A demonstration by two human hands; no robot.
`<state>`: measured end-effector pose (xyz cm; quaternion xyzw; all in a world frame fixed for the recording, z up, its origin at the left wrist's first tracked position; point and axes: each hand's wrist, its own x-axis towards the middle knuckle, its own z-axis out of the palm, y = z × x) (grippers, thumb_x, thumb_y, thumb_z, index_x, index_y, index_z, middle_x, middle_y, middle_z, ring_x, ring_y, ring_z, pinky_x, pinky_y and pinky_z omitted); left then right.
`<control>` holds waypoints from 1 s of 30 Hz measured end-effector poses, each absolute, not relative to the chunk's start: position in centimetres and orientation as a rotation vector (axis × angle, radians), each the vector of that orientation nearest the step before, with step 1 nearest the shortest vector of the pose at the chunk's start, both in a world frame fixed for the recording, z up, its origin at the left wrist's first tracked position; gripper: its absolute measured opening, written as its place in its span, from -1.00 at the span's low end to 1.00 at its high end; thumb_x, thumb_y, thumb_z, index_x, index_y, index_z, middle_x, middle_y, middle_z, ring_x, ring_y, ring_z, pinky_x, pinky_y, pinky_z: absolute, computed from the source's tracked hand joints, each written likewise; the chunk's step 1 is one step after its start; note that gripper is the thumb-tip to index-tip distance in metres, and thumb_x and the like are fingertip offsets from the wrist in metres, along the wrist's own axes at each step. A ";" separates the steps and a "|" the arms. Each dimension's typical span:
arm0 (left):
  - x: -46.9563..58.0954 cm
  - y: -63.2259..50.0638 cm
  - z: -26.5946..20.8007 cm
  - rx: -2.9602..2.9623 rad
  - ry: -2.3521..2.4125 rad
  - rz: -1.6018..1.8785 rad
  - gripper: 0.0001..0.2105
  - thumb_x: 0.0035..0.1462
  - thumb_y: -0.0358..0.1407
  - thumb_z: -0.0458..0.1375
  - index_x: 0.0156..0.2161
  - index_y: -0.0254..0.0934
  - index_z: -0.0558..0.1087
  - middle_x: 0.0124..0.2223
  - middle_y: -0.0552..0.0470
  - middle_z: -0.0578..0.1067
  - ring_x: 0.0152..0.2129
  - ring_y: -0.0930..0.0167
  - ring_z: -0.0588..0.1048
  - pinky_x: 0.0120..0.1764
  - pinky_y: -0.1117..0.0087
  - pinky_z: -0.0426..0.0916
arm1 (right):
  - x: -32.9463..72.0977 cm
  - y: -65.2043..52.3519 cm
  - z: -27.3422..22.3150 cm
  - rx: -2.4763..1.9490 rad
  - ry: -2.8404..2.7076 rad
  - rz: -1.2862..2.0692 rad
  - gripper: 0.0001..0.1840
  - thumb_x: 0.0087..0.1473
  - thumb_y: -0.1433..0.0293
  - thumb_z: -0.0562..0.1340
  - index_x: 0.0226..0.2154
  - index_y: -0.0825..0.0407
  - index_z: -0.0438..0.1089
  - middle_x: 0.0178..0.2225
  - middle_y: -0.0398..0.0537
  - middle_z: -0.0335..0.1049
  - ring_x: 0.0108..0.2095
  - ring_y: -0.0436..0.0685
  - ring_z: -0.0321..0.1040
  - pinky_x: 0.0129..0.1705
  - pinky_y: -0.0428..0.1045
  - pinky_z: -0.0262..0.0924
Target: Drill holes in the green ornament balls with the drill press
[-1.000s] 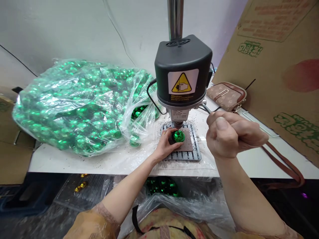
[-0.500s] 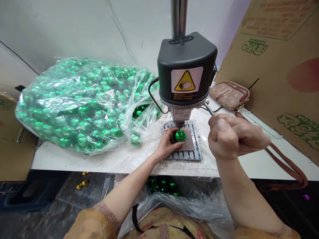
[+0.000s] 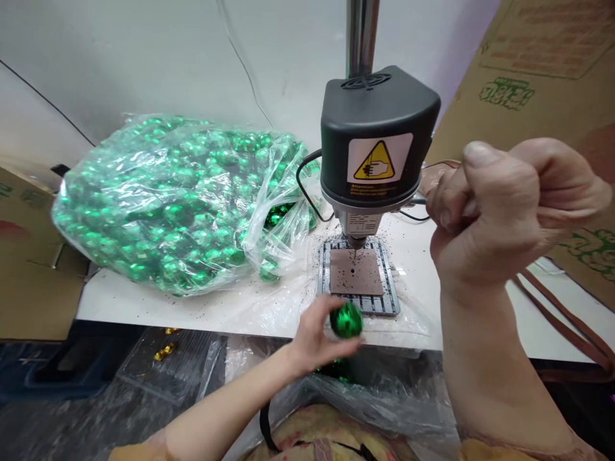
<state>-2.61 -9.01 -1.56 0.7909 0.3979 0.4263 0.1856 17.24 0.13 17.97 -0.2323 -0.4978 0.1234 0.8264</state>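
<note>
Between the thumb and fingers of my left hand [image 3: 317, 336] is a shiny green faceted ball [image 3: 346, 320], held just in front of the drill press base. My right hand [image 3: 500, 205] is closed around the feed lever [image 3: 417, 200] of a small black drill press [image 3: 379, 128]. Its thin drill bit [image 3: 355, 254] points down over a brown square pad [image 3: 365, 282] with a small dark hole. That pad lies on the slotted metal base [image 3: 391, 301], which is sprinkled with dark shavings.
A large clear bag of green balls [image 3: 168, 211] fills the table's left side. Cardboard boxes [image 3: 519, 70] stand at both sides. A brown strap [image 3: 567, 314] hangs off the right edge. Below the table edge lies an open plastic bag [image 3: 384, 390] with green balls.
My left hand has drawn the ball off the pad toward me, past the base's front edge. My right hand has risen with the lever. The camera view has shifted slightly.
</note>
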 end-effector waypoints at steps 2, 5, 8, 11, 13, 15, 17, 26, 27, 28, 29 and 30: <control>-4.3 -12.3 -3.0 2.590 0.977 0.891 -0.49 0.13 0.02 0.35 0.11 -0.15 0.40 -0.22 -0.06 0.56 -0.35 0.28 0.56 -0.34 0.27 0.42 | 17.2 0.1 17.9 -0.488 -1.061 0.253 -0.54 0.07 0.46 0.30 -0.70 -0.04 0.08 -0.76 -0.29 0.00 -0.73 -0.08 -0.04 -0.65 0.03 -0.04; -6.4 -15.7 -5.2 2.870 1.059 0.240 -0.46 0.19 -0.06 0.32 0.22 -0.11 0.36 -0.10 -0.11 0.57 -0.28 0.22 0.56 -0.32 0.25 0.40 | 17.0 0.0 18.0 -0.489 -1.049 0.240 -0.55 0.07 0.48 0.28 -0.70 -0.03 0.08 -0.75 -0.29 -0.01 -0.72 -0.08 -0.02 -0.64 0.03 -0.05; -7.6 -15.9 -5.6 2.859 0.988 0.182 -0.40 0.17 0.02 0.32 0.25 -0.07 0.33 -0.10 -0.08 0.58 -0.33 0.26 0.55 -0.36 0.28 0.40 | 16.8 -0.2 17.9 -0.499 -1.038 0.246 -0.57 0.09 0.50 0.25 -0.67 0.00 0.07 -0.73 -0.30 0.00 -0.69 -0.12 0.00 -0.59 0.01 0.00; -8.0 -11.7 -3.6 2.790 0.879 0.697 -0.69 0.30 -0.16 0.19 0.12 -0.09 0.44 -0.22 -0.06 0.57 -0.38 0.31 0.54 -0.34 0.29 0.42 | 16.7 -0.3 17.8 -0.478 -1.048 0.260 -0.56 0.11 0.51 0.24 -0.66 0.02 0.04 -0.72 -0.31 0.00 -0.68 -0.16 0.01 -0.55 -0.01 0.03; -8.4 -6.6 -1.1 2.662 1.129 0.922 -0.72 0.33 -0.38 0.04 0.08 -0.15 0.45 -0.18 -0.11 0.57 -0.24 0.25 0.57 -0.16 0.20 0.49 | 16.7 -0.3 17.8 -0.468 -1.047 0.253 -0.56 0.11 0.51 0.24 -0.66 0.02 0.04 -0.72 -0.31 0.00 -0.68 -0.15 0.01 -0.54 0.00 0.04; -9.1 -0.6 1.6 2.475 1.545 0.973 -0.64 0.26 -0.51 -0.02 0.07 -0.21 0.45 -0.05 -0.18 0.54 -0.02 0.17 0.53 0.09 0.06 0.43 | 16.7 -0.3 17.8 -0.470 -1.041 0.256 -0.57 0.11 0.51 0.24 -0.66 0.02 0.05 -0.72 -0.31 0.00 -0.68 -0.15 0.01 -0.53 0.01 0.07; -10.1 5.1 4.0 2.188 1.931 0.837 -0.58 0.14 -0.57 0.03 0.08 -0.26 0.45 0.05 -0.23 0.50 0.13 0.10 0.45 0.23 0.00 0.33 | 16.7 -0.2 17.8 -0.457 -1.045 0.264 -0.57 0.10 0.52 0.24 -0.66 0.03 0.05 -0.72 -0.31 0.01 -0.69 -0.16 0.00 -0.53 0.00 0.10; -13.2 14.7 5.4 1.889 2.033 0.549 -0.58 -0.03 -0.53 0.27 0.00 -0.29 0.59 -0.05 -0.21 0.60 -0.04 0.02 0.56 0.13 0.08 0.39 | 16.9 -0.1 17.7 -0.440 -1.068 0.213 -0.55 0.08 0.51 0.26 -0.69 0.04 0.05 -0.73 -0.31 -0.02 -0.69 -0.15 0.01 -0.48 0.03 0.21; -13.3 14.6 5.3 1.893 2.021 0.554 -0.57 -0.04 -0.52 0.28 0.00 -0.27 0.59 -0.05 -0.19 0.61 -0.03 0.04 0.56 0.13 0.09 0.39 | 16.8 -0.2 17.7 -0.442 -1.071 0.209 -0.53 0.09 0.51 0.26 -0.68 0.04 0.02 -0.72 -0.32 -0.03 -0.69 -0.16 0.01 -0.48 0.02 0.21; -13.3 14.5 5.2 1.899 2.010 0.582 -0.55 -0.04 -0.52 0.27 0.02 -0.26 0.58 -0.03 -0.17 0.61 -0.01 0.05 0.54 0.14 0.09 0.38 | 16.7 -0.3 17.7 -0.453 -1.070 0.204 -0.52 0.09 0.50 0.25 -0.68 0.04 0.00 -0.72 -0.32 -0.03 -0.68 -0.16 0.01 -0.47 0.01 0.20; -13.2 14.3 5.2 1.902 1.990 0.640 -0.53 -0.04 -0.51 0.26 0.05 -0.24 0.56 0.00 -0.15 0.60 0.02 0.07 0.52 0.16 0.09 0.37 | 16.7 -0.4 17.7 -0.473 -1.064 0.200 -0.51 0.10 0.50 0.25 -0.68 0.04 -0.02 -0.72 -0.32 -0.04 -0.68 -0.17 0.02 -0.47 0.01 0.20; -13.1 14.0 5.2 1.896 1.952 0.731 -0.50 -0.03 -0.49 0.25 0.08 -0.23 0.54 0.03 -0.13 0.59 0.04 0.09 0.50 0.17 0.09 0.36 | 16.6 -0.5 17.7 -0.494 -1.060 0.202 -0.50 0.11 0.49 0.25 -0.68 0.04 -0.04 -0.71 -0.32 -0.04 -0.67 -0.17 0.02 -0.45 0.00 0.21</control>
